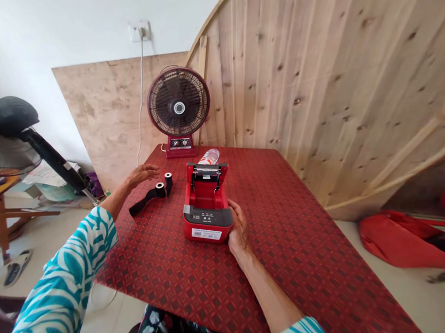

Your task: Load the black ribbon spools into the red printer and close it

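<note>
A small red label printer [207,212] sits on the red patterned table [295,242] with its lid swung open and its paper bay showing. My right hand [238,230] rests against the printer's right front corner, fingers curled round its side. My left hand [141,174] hovers with fingers stretched out just left of two black paper rolls [165,186]; a black strip [144,204] trails from one of them. The left hand holds nothing.
A dark red desk fan [179,109] stands at the table's far edge, its cord running up to a wall socket [139,31]. A clear bottle [209,157] lies behind the printer. Wooden panels lean on the right. A red bag [400,241] lies on the floor.
</note>
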`<control>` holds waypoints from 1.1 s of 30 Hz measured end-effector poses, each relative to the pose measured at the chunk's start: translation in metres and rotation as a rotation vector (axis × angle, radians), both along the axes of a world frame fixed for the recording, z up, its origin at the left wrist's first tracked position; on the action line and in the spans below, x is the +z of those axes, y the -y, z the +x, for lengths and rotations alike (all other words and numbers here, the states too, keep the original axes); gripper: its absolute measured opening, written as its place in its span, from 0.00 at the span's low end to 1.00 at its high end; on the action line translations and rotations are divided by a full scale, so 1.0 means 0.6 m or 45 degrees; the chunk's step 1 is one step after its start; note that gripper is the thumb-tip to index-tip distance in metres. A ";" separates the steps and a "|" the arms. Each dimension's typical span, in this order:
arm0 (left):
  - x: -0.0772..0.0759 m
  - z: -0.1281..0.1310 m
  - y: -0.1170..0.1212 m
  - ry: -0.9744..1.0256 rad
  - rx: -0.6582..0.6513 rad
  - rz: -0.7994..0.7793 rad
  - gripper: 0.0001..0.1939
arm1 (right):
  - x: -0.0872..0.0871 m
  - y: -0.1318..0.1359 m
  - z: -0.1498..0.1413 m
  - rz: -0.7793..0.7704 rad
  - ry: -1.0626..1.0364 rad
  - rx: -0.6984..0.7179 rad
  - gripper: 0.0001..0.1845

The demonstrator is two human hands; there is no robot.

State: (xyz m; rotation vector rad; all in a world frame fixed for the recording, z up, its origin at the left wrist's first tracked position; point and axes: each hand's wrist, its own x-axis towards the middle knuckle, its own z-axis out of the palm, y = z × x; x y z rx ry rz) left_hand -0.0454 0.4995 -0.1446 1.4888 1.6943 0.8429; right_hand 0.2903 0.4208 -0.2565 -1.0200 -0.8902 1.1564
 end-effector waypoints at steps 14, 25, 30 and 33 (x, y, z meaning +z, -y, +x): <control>-0.049 -0.002 0.046 -0.142 -0.529 0.058 0.28 | 0.008 0.000 -0.001 -0.089 -0.125 -0.011 0.32; -0.044 0.004 0.095 0.178 -0.340 0.033 0.23 | 0.006 -0.003 -0.004 -0.070 -0.123 -0.017 0.31; -0.007 0.019 0.160 0.346 -0.244 -0.005 0.22 | 0.000 -0.006 -0.004 -0.048 -0.105 -0.007 0.31; 0.009 0.052 0.196 0.405 -0.243 0.042 0.20 | 0.000 -0.007 -0.004 -0.031 -0.105 -0.031 0.31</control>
